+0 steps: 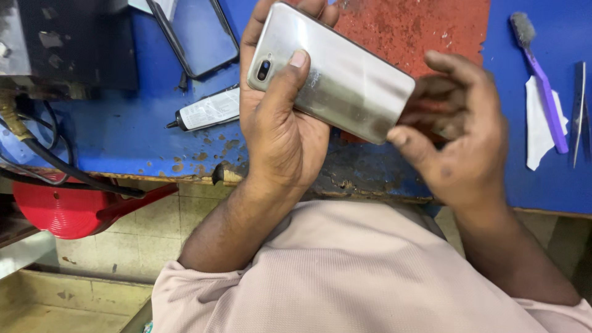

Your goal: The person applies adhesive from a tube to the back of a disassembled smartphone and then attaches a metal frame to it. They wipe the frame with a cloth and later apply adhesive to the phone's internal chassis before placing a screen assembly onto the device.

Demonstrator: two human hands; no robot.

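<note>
My left hand grips a silver smartphone with its back facing up, the thumb lying across the back beside the camera lens. My right hand is at the phone's lower right end, its thumb tip touching the corner and the fingers curled near the edge. Both hands hold the phone above the front edge of a worn blue workbench.
A glue tube lies left of my left hand, with a dark phone screen behind it. A red mat lies under the phone. A purple brush, white tissue and tweezers lie right. Cables and a red stool are at left.
</note>
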